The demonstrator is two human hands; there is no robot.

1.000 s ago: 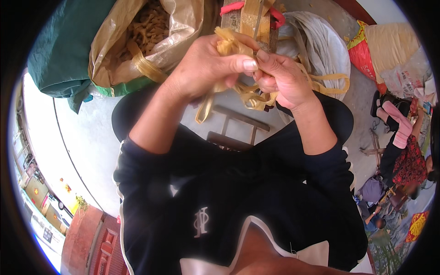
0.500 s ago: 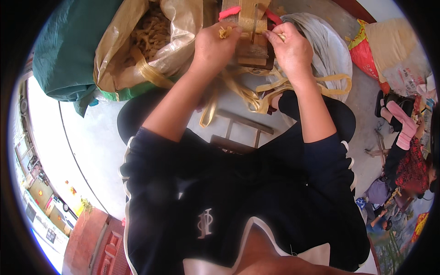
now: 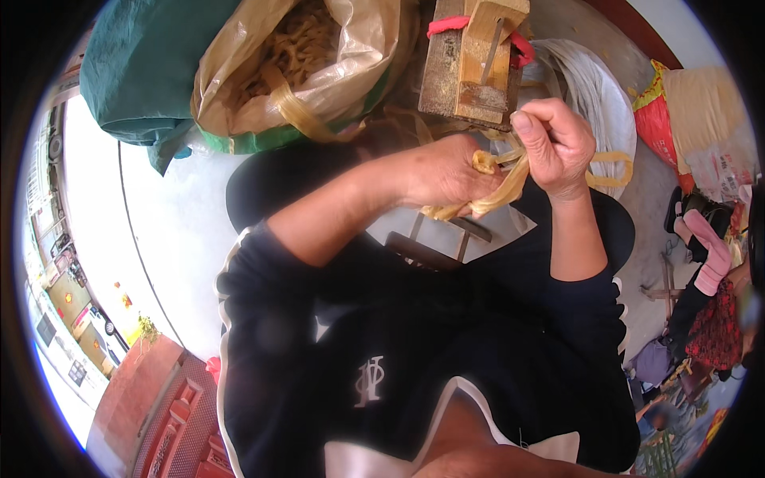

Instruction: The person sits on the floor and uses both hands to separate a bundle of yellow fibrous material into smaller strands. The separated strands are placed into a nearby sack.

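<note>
Both hands, left point(image 3: 442, 171) and right point(image 3: 558, 147), are pinching yellow strips point(image 3: 498, 187) just below a wooden block point(image 3: 470, 60)

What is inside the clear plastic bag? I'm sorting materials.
The plastic bag holds a heap of tan strips, like those in both hands. Its lower contents are hidden by its folded sides.

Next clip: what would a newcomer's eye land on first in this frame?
Both hands meet at the upper middle, the left hand and right hand gripping a bundle of yellow straps. Just above them stands a wooden block tool bound with a red band. At upper left a clear plastic bag bulges with more yellowish strips, beside a green sack.
</note>
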